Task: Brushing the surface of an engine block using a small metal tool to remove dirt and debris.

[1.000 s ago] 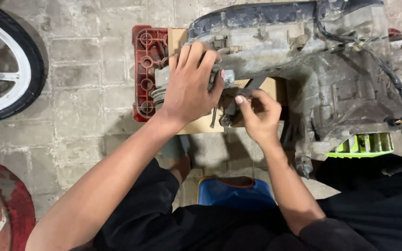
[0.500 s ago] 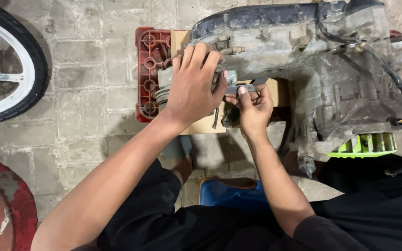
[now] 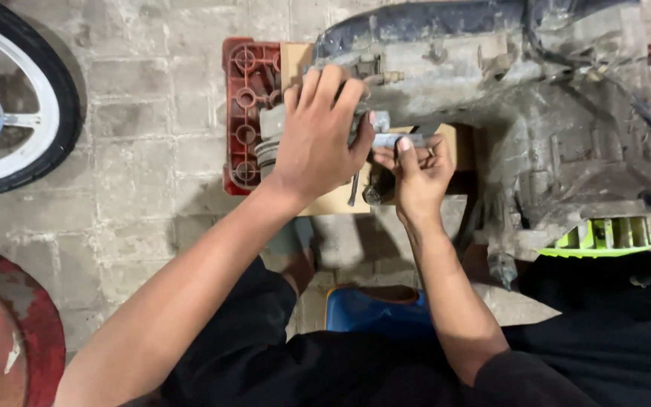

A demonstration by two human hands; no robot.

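Note:
A dirty grey scooter engine [image 3: 536,113] lies across the top right, resting on a tan board [image 3: 333,200] and a red plastic crate [image 3: 244,113]. My left hand [image 3: 318,136] lies flat over a grey ribbed part at the engine's left end, fingers spread on it. My right hand [image 3: 416,169] is just to its right, pinching a small flat metal tool [image 3: 397,139] against the engine's underside. A thin metal rod [image 3: 353,188] hangs below between the hands.
A wheel with a black tyre and white rim [image 3: 9,113] lies at the top left. A round red rusty object [image 3: 1,339] sits at the bottom left. A blue stool [image 3: 378,309] is under me. A bright green fan cover [image 3: 604,235] shows at the engine's lower right. The floor is grey paving.
My right hand has risen from lower beside the engine to meet the left hand, and now presses the flat metal tool against the engine. The left hand has stayed on the ribbed part.

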